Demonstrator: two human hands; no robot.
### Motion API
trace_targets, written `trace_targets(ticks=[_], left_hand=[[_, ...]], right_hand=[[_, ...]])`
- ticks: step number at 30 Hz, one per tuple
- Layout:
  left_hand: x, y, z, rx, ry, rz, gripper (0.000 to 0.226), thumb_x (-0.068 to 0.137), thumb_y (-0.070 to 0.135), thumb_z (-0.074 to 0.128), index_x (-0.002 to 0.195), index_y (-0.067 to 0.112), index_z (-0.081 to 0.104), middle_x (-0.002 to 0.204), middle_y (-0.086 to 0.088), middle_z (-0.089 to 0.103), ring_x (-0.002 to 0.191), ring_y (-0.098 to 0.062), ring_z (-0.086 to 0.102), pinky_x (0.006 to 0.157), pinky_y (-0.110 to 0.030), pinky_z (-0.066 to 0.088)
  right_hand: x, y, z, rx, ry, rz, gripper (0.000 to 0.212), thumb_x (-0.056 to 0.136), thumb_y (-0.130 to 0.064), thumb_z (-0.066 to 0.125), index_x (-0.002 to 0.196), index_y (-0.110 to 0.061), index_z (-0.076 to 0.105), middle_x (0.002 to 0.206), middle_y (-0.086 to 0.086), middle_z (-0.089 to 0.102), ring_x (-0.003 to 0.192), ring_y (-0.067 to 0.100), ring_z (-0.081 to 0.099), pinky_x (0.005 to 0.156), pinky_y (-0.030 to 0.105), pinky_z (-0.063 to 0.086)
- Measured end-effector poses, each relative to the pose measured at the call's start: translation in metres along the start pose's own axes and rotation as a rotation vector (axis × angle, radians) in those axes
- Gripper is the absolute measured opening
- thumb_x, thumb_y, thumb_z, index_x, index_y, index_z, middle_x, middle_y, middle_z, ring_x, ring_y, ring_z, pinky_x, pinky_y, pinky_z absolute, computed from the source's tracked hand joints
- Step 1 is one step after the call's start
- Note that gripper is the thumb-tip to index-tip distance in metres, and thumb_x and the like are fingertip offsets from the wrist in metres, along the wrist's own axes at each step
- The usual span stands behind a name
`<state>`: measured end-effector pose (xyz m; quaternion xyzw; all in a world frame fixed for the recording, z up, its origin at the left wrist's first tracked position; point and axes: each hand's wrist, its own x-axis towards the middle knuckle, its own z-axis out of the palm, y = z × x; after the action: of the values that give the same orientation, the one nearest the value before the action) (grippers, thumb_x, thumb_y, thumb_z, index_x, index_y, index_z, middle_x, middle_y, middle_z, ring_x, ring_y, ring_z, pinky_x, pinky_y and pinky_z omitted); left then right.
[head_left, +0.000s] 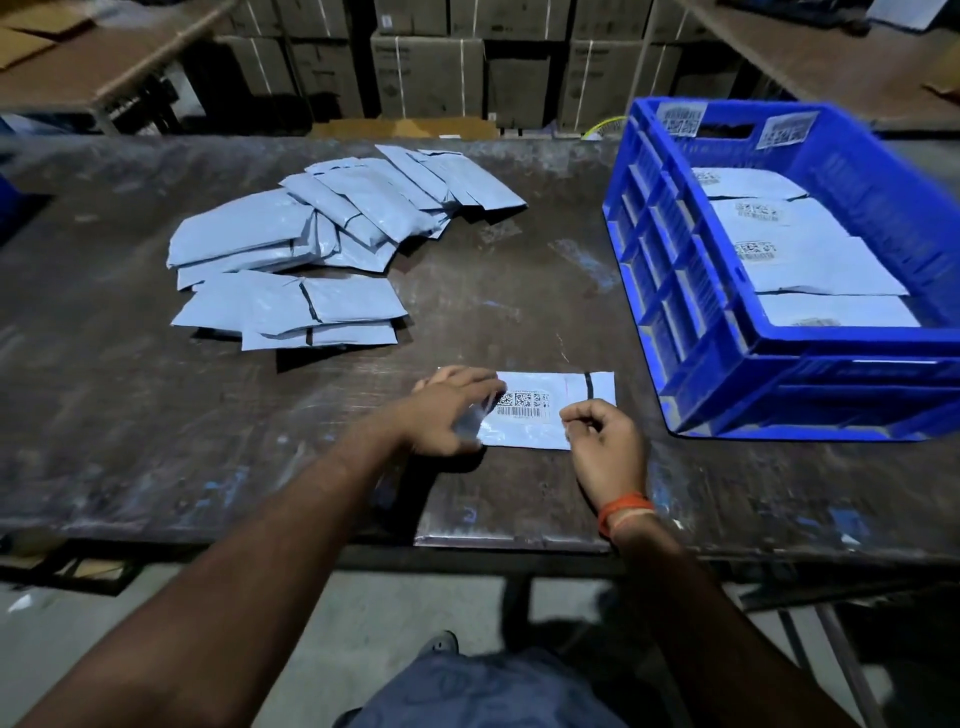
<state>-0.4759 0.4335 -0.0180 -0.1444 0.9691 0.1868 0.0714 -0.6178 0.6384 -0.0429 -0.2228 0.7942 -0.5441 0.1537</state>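
A pale blue mailer bag with a barcode label lies flat near the front edge of the dark table. My left hand lies over the bag's left end, blurred, with fingers spread across it. My right hand sits at the bag's lower right edge with fingers curled and fingertips pinched at the edge; what they pinch is too small to tell. An orange band circles the right wrist.
A pile of several unlabelled pale blue mailer bags lies at the table's middle left. A blue plastic crate at the right holds several labelled bags. Cardboard boxes stack behind the table.
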Motion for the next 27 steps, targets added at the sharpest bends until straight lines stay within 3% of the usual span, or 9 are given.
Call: trace_targets(ticks=[3,5,8,10,12,15,22,27], left_hand=[[-0.003,0.014,0.012,0.039,0.285,-0.155,0.074,0.09,0.059,0.038,0.156,0.026,0.032,0.165,0.001,0.023,0.151,-0.024,0.015,0.117,-0.055,0.027],[-0.001,0.034,0.021,0.027,0.446,-0.25,0.067,0.096,0.051,0.03,0.156,0.02,0.032,0.165,-0.004,0.022,0.154,-0.026,0.011,0.121,-0.053,0.022],[0.008,0.053,0.035,0.053,0.471,-0.284,0.065,0.099,0.047,0.023,0.156,0.017,0.03,0.167,-0.009,0.014,0.155,-0.032,0.003,0.123,-0.051,0.013],[0.013,0.055,0.041,0.079,0.43,-0.276,0.064,0.1,0.044,0.023,0.157,0.016,0.028,0.168,-0.01,0.013,0.155,-0.034,0.002,0.123,-0.051,0.013],[0.016,0.052,0.047,0.11,0.404,-0.252,0.061,0.101,0.041,0.026,0.156,0.014,0.03,0.167,-0.011,0.017,0.154,-0.036,0.005,0.122,-0.05,0.016],[0.016,0.046,0.053,0.168,0.359,-0.241,0.062,0.101,0.043,0.022,0.156,0.015,0.03,0.165,-0.01,0.022,0.154,-0.035,0.01,0.121,-0.05,0.02],[0.008,0.029,0.05,0.161,0.317,-0.305,0.061,0.1,0.047,0.019,0.159,0.03,0.019,0.167,-0.003,0.016,0.154,-0.031,0.011,0.121,-0.052,0.02],[0.0,0.021,0.049,0.149,0.32,-0.33,0.061,0.1,0.05,0.015,0.159,0.035,0.016,0.168,-0.004,0.014,0.154,-0.032,0.01,0.121,-0.052,0.016]], right_hand=[[0.0,-0.001,-0.001,-0.154,0.043,-0.207,0.021,0.079,-0.012,0.054,0.084,-0.025,0.07,0.086,-0.006,0.07,0.077,0.013,0.066,0.079,0.04,0.056],[0.005,-0.005,0.003,-0.302,0.047,-0.407,0.032,0.081,-0.016,0.048,0.103,-0.016,0.072,0.107,0.004,0.069,0.099,0.023,0.064,0.091,0.04,0.053],[0.018,-0.013,0.015,-0.62,-0.041,-0.511,0.052,0.089,-0.026,0.043,0.138,-0.013,0.056,0.149,0.008,0.049,0.14,0.027,0.041,0.111,0.04,0.036],[0.024,-0.017,0.021,-0.833,-0.122,-0.528,0.061,0.095,-0.037,0.028,0.152,-0.017,0.038,0.162,0.005,0.029,0.151,0.023,0.02,0.117,0.04,0.027],[0.028,-0.015,0.024,-0.974,-0.203,-0.529,0.068,0.096,-0.045,0.012,0.157,-0.02,0.026,0.165,0.003,0.017,0.154,0.021,0.009,0.12,0.04,0.019],[0.03,-0.008,0.027,-1.083,-0.289,-0.498,0.075,0.093,-0.051,0.0,0.158,-0.022,0.022,0.166,0.003,0.016,0.154,0.023,0.008,0.121,0.042,0.013],[0.032,0.002,0.01,-1.084,-0.275,-0.45,0.072,0.094,-0.055,0.006,0.157,-0.026,0.024,0.165,0.0,0.021,0.152,0.022,0.014,0.119,0.045,0.019],[0.034,0.008,-0.001,-1.089,-0.246,-0.365,0.064,0.099,-0.056,0.014,0.158,-0.032,0.017,0.166,-0.002,0.013,0.153,0.02,0.008,0.119,0.046,0.017]])
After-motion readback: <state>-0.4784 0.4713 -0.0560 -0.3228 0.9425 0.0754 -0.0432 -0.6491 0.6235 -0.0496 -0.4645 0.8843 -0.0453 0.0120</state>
